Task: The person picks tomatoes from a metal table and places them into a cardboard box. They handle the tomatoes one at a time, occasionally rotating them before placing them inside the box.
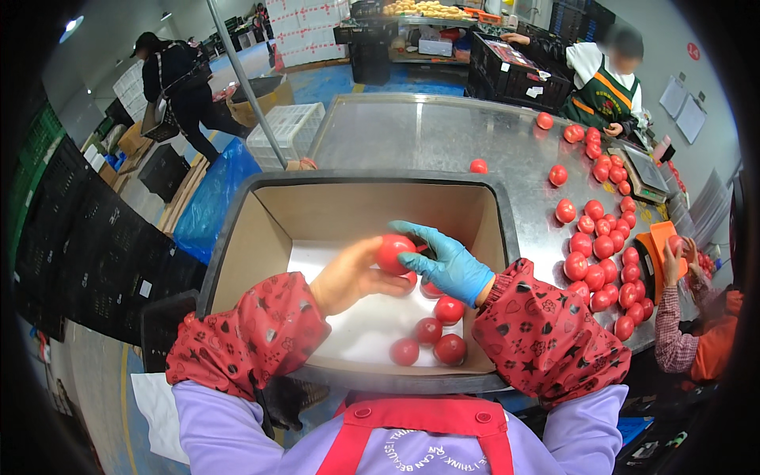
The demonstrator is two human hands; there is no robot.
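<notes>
Above a black crate lined with brown cardboard, a red tomato is held between my two hands. My left hand, bare, has its fingers along the tomato's left side. My right hand, in a blue glove, grips its right side with thumb and fingers. Below them, several tomatoes rest on the crate's white bottom, mostly towards the right. My hands partly hide some of these.
Many loose tomatoes lie on the metal table to the right. A scale and an orange tray stand there. One co-worker stands at the far side; another person's hands hold a tomato at right. Black crates are stacked left.
</notes>
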